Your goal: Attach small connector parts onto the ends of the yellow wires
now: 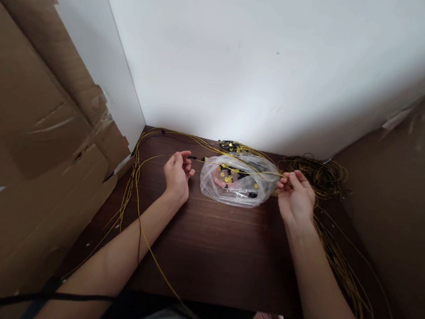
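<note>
My left hand (178,175) is closed on a thin yellow wire, left of the plastic bag; a short black piece (192,157) sits on the wire beside its fingertips. At the bag's right side my right hand (296,192) pinches yellow wire between thumb and fingers. The wire runs between both hands, above the bag. The clear plastic bag (210,182) lies open on the dark brown table (221,247), with small yellow and black parts (229,179) in it. Behind the bag lies a bunch of black and yellow connectors (231,146).
Coiled yellow and dark wires (320,176) lie at the back right, more run down the right edge. Loose yellow wires (129,191) curve along the left. Cardboard (28,159) stands at both sides, a white wall (253,72) behind. A black cable (39,297) crosses the lower left.
</note>
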{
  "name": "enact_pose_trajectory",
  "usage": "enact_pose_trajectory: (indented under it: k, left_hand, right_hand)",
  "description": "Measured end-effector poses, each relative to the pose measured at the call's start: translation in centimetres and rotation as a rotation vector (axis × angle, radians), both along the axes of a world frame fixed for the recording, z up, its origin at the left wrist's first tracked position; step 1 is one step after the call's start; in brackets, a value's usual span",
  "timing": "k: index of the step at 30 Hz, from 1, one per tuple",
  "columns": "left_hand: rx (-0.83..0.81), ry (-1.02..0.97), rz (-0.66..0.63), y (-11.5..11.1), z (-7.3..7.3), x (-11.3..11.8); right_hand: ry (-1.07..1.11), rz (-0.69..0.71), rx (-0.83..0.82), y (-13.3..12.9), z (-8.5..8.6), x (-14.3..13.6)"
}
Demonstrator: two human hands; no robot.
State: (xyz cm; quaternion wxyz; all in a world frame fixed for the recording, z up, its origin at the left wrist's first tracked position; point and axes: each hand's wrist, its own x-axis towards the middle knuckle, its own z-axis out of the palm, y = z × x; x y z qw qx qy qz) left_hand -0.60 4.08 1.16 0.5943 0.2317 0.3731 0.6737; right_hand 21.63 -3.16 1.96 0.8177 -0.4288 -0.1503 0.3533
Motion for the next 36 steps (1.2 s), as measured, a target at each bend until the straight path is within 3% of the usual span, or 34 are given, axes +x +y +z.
enact_pose_trajectory:
  k: [20, 31, 36]
  left_hand:
    - [-0.007, -0.078, 0.07, 1.6, 0.9, -2.0]
    - [0.008, -0.136, -0.039, 1.1, 1.2, -1.8]
    - [0.031, -0.319, -0.255, 1.0, 1.4, -1.7]
  right_hand:
    - [0.1, -0.145, -0.029, 0.1, 0.6, 1.2]
    - [0.124, -0.133, -0.117, -0.1, 0.5, 1.6]
    - [0.143, -0.147, -0.096, -0.2, 0.6, 1.8]
